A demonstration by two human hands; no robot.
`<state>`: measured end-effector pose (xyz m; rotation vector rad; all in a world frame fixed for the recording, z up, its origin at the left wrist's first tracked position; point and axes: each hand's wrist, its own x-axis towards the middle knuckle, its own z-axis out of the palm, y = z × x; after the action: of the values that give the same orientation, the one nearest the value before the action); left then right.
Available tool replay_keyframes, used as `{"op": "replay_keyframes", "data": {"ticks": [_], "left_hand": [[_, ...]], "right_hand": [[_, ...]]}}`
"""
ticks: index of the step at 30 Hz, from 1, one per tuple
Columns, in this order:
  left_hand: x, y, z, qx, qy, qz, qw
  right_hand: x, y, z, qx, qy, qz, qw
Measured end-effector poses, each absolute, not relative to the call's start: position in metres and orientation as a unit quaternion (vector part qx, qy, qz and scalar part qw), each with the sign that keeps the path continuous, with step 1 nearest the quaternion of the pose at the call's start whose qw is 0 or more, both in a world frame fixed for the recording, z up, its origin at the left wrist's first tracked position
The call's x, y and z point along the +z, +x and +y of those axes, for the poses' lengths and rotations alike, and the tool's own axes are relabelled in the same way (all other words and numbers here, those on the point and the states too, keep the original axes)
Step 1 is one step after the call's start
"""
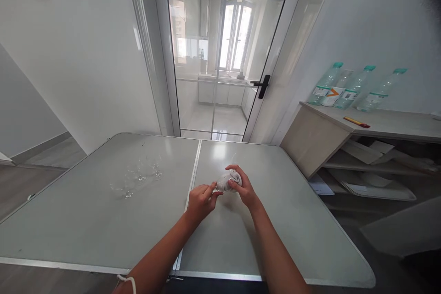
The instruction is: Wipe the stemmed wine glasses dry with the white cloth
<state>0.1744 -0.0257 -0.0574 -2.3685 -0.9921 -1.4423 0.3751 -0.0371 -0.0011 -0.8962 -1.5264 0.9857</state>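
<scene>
Both my hands meet over the middle of a grey folding table (103, 229). My left hand (200, 200) is closed in a pinch on the stem end of a clear glass (223, 183). My right hand (241, 184) wraps round the bowl of that glass, pressing a white cloth (235, 177) into it. The glass lies tilted between the two hands, just above the tabletop. To the left on the table stand several clear wine glasses (138, 177), apart from my hands.
A glass door with a black handle (262, 86) stands behind the table. At the right is a wooden shelf unit (344, 124) bearing several plastic bottles (354, 87) and a red-and-yellow tool (356, 122). A seam (193, 179) runs down the table's middle.
</scene>
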Motion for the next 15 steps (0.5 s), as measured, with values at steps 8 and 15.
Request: {"op": "replay_keyframes", "data": {"ticks": [8, 15], "left_hand": [[-0.052, 0.166, -0.018, -0.477, -0.793, -0.368, 0.092], [-0.054, 0.166, -0.017, -0.436, -0.825, -0.345, 0.101]], "right_hand": [[-0.004, 0.364, -0.037, 0.328, -0.456, -0.531, 0.634], [0.006, 0.373, -0.041, 0.498, -0.416, -0.54, 0.536]]}}
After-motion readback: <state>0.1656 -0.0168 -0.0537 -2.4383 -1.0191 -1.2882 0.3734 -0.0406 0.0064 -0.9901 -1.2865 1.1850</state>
